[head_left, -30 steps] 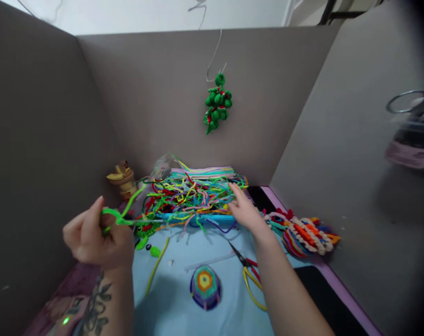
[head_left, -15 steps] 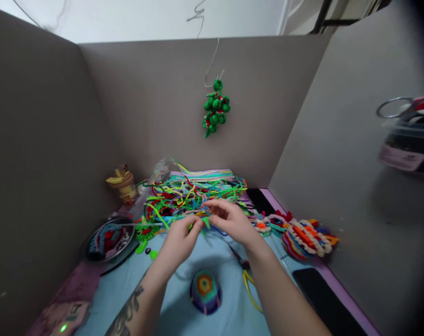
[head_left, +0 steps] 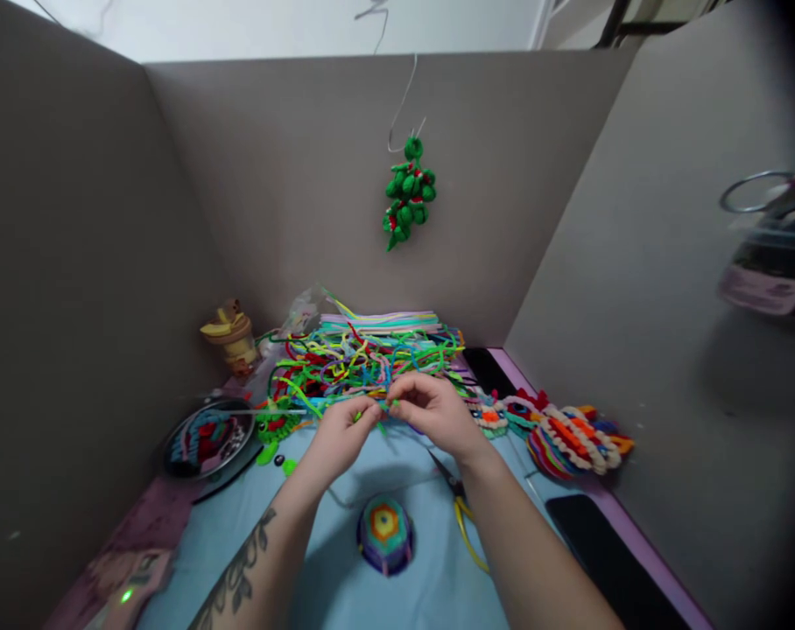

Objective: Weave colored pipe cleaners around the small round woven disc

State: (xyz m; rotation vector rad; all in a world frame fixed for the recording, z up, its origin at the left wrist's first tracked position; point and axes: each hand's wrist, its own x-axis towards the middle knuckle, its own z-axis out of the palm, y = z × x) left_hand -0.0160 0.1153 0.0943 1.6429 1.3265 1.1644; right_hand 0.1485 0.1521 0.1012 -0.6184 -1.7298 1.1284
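Observation:
My left hand point(head_left: 340, 435) and my right hand point(head_left: 432, 411) meet just in front of a big tangle of coloured pipe cleaners point(head_left: 364, 359). Both pinch a short green pipe cleaner point(head_left: 379, 411) between their fingertips. Below my hands a small woven bowl in rainbow colours point(head_left: 385, 534) rests on the light blue mat point(head_left: 319, 569). Scissors with yellow handles point(head_left: 461, 516) lie under my right wrist.
A round dish with coloured pieces point(head_left: 207, 440) lies at the left, a small yellow figure point(head_left: 230, 332) behind it. Woven colourful pieces point(head_left: 568, 437) lie at the right, a black phone point(head_left: 601, 551) near them. A green ornament point(head_left: 407, 197) hangs on the back partition. Grey partitions enclose the desk.
My left hand has moved from the far left to the middle with the green pipe cleaner. My right hand drew back from the pile and joined it, pinching the same piece.

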